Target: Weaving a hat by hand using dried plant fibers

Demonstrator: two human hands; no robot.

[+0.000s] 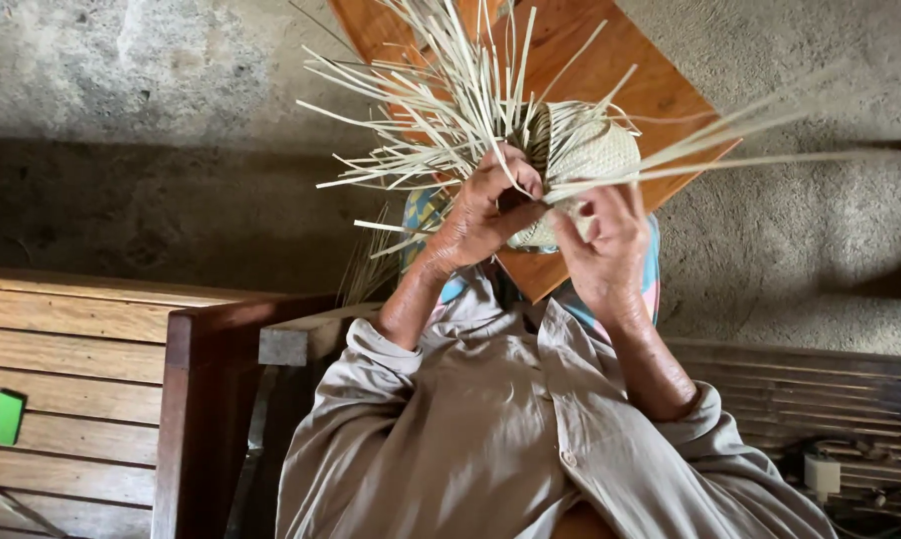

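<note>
Both hands pinch pale straw strips: left hand (480, 215), right hand (605, 240), closed on the half-woven pale straw basket (580, 150) above the orange wooden board (660, 90); many loose ends remain unwoven.

Small flat green rectangular card or tag (5, 417), lying on slatted wooden bench (71, 399), lower left.

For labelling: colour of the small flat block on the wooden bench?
Bright green, clearest in the head view.

Loose straw strips (441, 100) fan out over the wooden board (660, 95), crowding the woven piece (590, 150).
</note>
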